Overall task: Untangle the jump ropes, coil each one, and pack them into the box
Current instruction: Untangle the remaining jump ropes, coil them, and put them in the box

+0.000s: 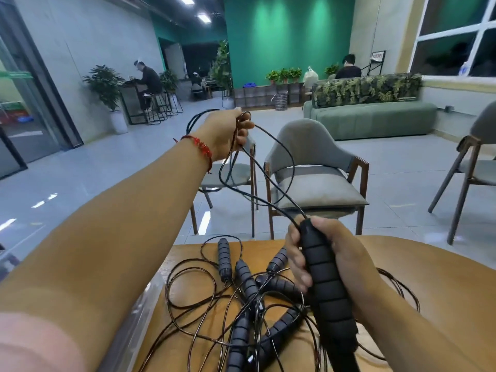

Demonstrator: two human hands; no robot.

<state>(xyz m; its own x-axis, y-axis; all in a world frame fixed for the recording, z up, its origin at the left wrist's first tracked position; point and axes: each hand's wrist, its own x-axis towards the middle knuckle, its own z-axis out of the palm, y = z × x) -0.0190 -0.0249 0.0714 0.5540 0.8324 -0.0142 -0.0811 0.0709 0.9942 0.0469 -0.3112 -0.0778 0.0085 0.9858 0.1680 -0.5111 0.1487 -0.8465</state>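
My left hand (228, 132) is raised out over the table's far edge and grips loops of a thin dark rope cord (271, 178). That cord runs down to a black ribbed foam handle (326, 285), which my right hand (338, 261) holds upright above the table. Below, a tangled pile of jump ropes (247, 304) lies on the wooden table (188, 342), with several black foam handles and brownish cords crossing one another. No box can be clearly made out.
A clear plastic item (139, 312) lies at the table's left edge. Two grey cushioned chairs (316, 183) stand just beyond the table, another chair (475, 167) at right. A green sofa (370, 116) and seated people are far back.
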